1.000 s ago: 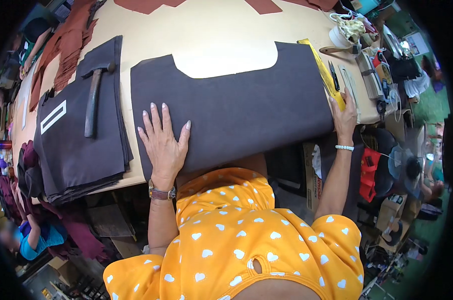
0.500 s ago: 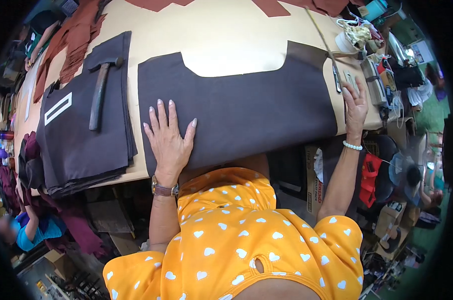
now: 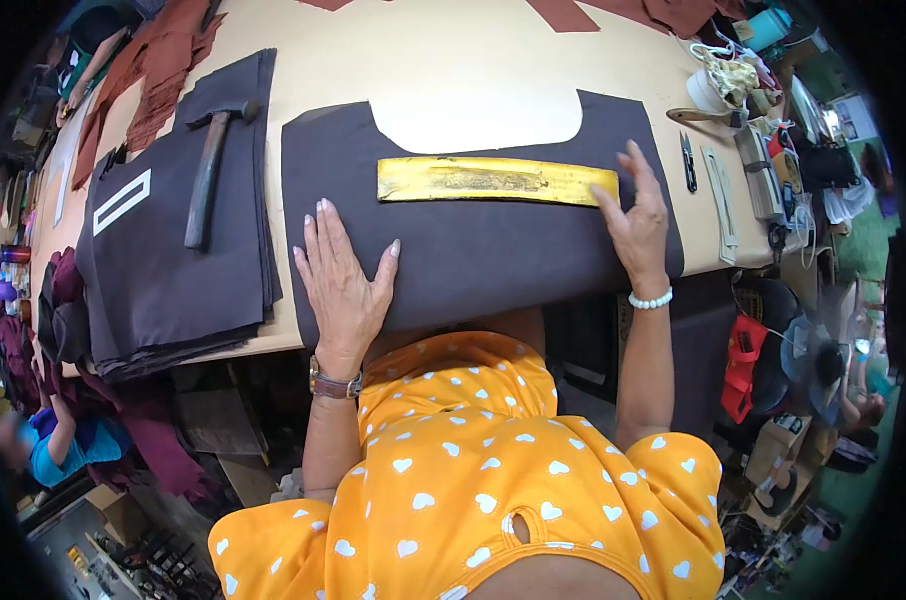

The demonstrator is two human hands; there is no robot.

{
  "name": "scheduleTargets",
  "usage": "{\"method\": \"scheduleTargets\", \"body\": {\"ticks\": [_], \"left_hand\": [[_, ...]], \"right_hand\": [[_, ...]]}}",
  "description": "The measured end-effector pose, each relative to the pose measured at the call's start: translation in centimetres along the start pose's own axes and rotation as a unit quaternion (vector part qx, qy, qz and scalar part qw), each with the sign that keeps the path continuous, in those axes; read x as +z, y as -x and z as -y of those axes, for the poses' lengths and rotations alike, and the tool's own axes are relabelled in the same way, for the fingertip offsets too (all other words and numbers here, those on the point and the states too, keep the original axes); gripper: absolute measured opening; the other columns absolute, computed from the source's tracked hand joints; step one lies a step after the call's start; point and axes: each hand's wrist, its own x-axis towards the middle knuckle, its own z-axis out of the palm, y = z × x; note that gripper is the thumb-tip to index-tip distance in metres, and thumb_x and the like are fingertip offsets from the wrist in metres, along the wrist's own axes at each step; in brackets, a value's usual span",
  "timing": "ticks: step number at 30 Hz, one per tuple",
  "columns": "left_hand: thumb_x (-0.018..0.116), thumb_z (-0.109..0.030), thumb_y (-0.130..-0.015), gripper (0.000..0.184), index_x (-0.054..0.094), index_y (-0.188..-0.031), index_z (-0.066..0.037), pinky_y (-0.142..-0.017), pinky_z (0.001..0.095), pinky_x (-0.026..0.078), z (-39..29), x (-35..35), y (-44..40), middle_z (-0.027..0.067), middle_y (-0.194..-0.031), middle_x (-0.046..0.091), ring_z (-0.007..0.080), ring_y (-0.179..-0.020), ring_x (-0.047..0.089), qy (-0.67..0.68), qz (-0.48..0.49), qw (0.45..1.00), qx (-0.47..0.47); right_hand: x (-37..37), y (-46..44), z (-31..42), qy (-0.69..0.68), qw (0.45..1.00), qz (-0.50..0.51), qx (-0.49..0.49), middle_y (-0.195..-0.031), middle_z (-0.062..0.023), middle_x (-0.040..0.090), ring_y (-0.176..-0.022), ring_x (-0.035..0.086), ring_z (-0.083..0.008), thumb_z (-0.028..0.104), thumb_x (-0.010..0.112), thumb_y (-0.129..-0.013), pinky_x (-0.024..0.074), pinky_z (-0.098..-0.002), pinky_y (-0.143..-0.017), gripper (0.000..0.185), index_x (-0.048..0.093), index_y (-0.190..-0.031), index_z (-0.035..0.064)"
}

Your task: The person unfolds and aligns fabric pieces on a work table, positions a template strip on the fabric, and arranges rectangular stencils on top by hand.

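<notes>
My left hand [image 3: 341, 285] lies flat on a dark brown sheet of material [image 3: 473, 255], its thumb spread from the fingers. The sheet has a wide cut-out along its far edge. Across the sheet, just below this cut-out, is a long yellow strip [image 3: 473, 182] with a worn, dark-smudged middle. My right hand [image 3: 641, 220] is at the strip's right end, thumb over its face and the other fingers raised beyond the end. Whether the strip rests fully on the sheet is hard to tell.
On the left, a hammer [image 3: 208, 175] and a white rectangular frame [image 3: 122, 202] lie on stacked dark sheets [image 3: 183, 290]. To the right are a craft knife [image 3: 688, 163], a pale flat strip [image 3: 719, 205] and a wooden-handled brush [image 3: 708, 116]. Reddish-brown pieces [image 3: 163, 95] lie at the back left.
The yellow strip, earlier seen nearly edge-on at the right, now lies across the sheet. My right hand has moved left with it. My left hand stays on the sheet with its fingers closer together.
</notes>
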Motion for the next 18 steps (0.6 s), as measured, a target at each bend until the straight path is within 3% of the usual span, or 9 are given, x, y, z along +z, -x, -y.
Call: {"method": "scheduleTargets", "body": {"ticks": [2,5,12,18], "left_hand": [[0.060,-0.031,-0.081,0.076,0.023,-0.137,0.004,-0.103,0.0540,0.022,-0.4,-0.2,-0.3,0.0231,-0.138,0.032,0.0393,-0.128,0.029,0.017,-0.004,1.000,0.003],[0.059,-0.022,-0.079,0.073,0.023,-0.138,0.003,-0.103,0.0543,0.022,-1.2,-0.2,-1.1,0.0230,-0.136,0.035,0.0395,-0.127,0.031,0.055,-0.013,0.998,0.021],[0.057,-0.010,-0.078,0.067,0.027,-0.137,-0.001,-0.103,0.0542,0.023,-2.3,0.2,-1.7,0.0195,-0.129,0.044,0.0349,-0.123,0.038,0.169,-0.001,0.986,-0.003],[0.054,-0.005,-0.079,0.063,0.030,-0.137,-0.003,-0.103,0.0546,0.022,-1.6,0.5,-0.6,0.0135,-0.122,0.052,0.0311,-0.121,0.041,0.190,-0.015,0.982,-0.013]], "right_hand": [[-0.3,1.1,0.0,0.030,0.992,-0.039,0.112,-0.094,-0.0135,0.062,-0.090,0.058,-0.0288,0.021,0.062,-0.082,0.0431,-0.0403,-0.082,0.048,0.047,-0.123,-0.0008],[-0.6,2.0,0.7,0.061,0.981,-0.041,0.179,-0.088,-0.0123,0.062,-0.085,0.059,-0.0288,0.019,0.060,-0.084,0.0437,-0.0400,-0.080,0.044,0.048,-0.121,-0.0010],[0.3,1.0,0.5,-0.146,0.968,-0.033,0.203,-0.095,-0.0114,0.065,-0.094,0.061,-0.0229,0.006,0.050,-0.086,0.0422,-0.0327,-0.088,0.036,0.047,-0.121,-0.0039],[0.7,1.0,-0.2,-0.185,0.966,-0.016,0.179,-0.103,-0.0112,0.065,-0.100,0.059,-0.0199,-0.001,0.044,-0.085,0.0391,-0.0303,-0.094,0.037,0.045,-0.122,-0.0048]]}}
